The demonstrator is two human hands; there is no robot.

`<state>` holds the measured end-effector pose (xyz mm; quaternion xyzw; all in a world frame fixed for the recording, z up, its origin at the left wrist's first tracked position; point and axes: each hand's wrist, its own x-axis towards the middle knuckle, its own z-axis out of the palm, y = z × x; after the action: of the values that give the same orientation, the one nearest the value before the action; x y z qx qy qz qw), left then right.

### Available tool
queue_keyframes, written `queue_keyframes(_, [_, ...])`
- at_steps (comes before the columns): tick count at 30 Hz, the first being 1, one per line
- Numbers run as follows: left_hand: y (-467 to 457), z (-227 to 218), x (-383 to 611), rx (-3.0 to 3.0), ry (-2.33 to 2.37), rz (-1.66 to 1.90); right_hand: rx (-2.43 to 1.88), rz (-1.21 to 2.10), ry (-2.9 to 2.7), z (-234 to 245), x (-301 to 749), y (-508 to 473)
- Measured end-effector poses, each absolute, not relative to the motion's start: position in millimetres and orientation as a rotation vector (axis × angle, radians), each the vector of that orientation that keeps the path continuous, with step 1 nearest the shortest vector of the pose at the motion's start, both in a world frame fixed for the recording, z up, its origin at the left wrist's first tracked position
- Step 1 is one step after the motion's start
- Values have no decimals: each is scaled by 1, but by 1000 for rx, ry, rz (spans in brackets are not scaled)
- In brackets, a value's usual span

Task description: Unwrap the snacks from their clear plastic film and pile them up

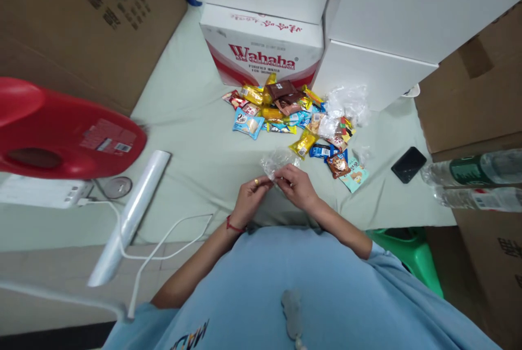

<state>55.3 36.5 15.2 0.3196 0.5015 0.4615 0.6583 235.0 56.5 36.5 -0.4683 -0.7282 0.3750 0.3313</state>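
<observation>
Clear bag [278,161], thin and crumpled, sits just above the surface [196,138], pinched between both hands close to the person's body. The left hand [249,198], with a ring on one finger, has its grip clenched on the bag's near edge. The right hand [297,184] pinches the same edge just beside it, so the fingertips nearly meet. The rest of the bag bunches away from the hands, towards the snacks [285,116].

Judging by the paired pinch, the step in hand is working the film's edge apart. Film this thin calls for a light, rubbing grip with the two hands drawing opposite ways; whether the mouth is open yet cannot be told.

The snacks lie in a loose pile beyond the bag, in front of a Wahaha box [261,48]. A phone [408,164] lies to the right, and a film roll [130,217] lies well apart on the left.
</observation>
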Motion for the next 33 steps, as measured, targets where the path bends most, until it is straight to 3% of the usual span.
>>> queue_keyframes(7, [65, 14, 41, 605, 1255, 1098, -1077, 727, -2312, 32, 237, 45])
queue_keyframes(13, [83, 12, 48, 506, 1256, 1130, -1073, 483, -2274, 28, 255, 31])
queue_keyframes(19, [74, 12, 51, 305, 1172, 1116, -1212, 612, -2076, 28, 278, 5])
queue_keyframes(23, [63, 21, 62, 438, 1120, 1150, -1316, 511, -1862, 41, 266, 10])
queue_keyframes(33, [62, 17, 37, 303, 1122, 1302, -1163, 445, -1961, 59, 271, 34])
